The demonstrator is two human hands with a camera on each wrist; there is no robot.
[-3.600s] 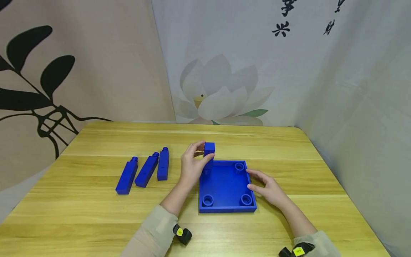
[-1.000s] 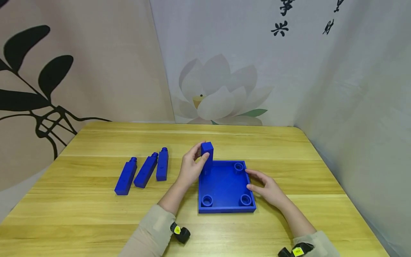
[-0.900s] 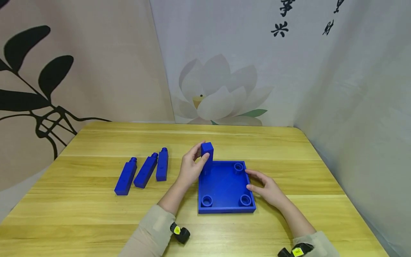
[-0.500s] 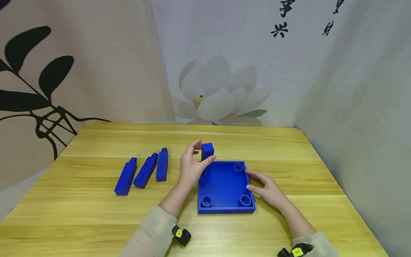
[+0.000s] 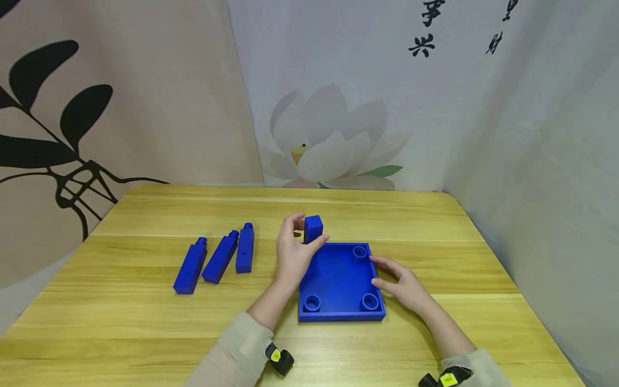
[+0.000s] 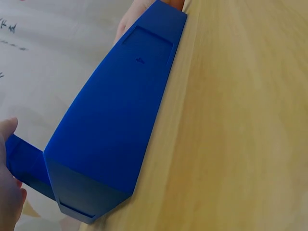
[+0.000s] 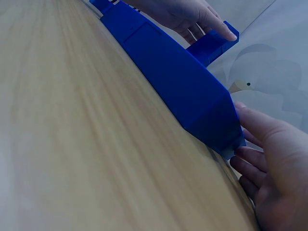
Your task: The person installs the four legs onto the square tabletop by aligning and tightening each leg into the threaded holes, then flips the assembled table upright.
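Note:
A square blue toy tabletop [image 5: 338, 279] lies upside down on the table, with round sockets [image 5: 369, 302] at its corners. At its far left corner a blue table leg [image 5: 313, 228] stands upright; its lower end is hidden behind my left hand [image 5: 294, 258]. That hand holds the leg, thumb across the front and curled fingers behind. The leg shows also in the right wrist view, where the left thumb lies across the leg [image 7: 211, 47]. My right hand [image 5: 401, 282] touches the tabletop's right side with thumb and index fingertips spread apart.
Three more blue legs, a near one [image 5: 191, 266], a middle one [image 5: 221, 258] and a far one [image 5: 245, 248], lie left of the tabletop, knobbed ends pointing away. The wooden table [image 5: 145, 333] ends at a printed cloth backdrop [image 5: 333, 134].
My left hand has shifted its hold on the leg, its wrist moving right and its thumb sliding lower across the front. The leg has turned slightly. The right hand and tabletop stay put.

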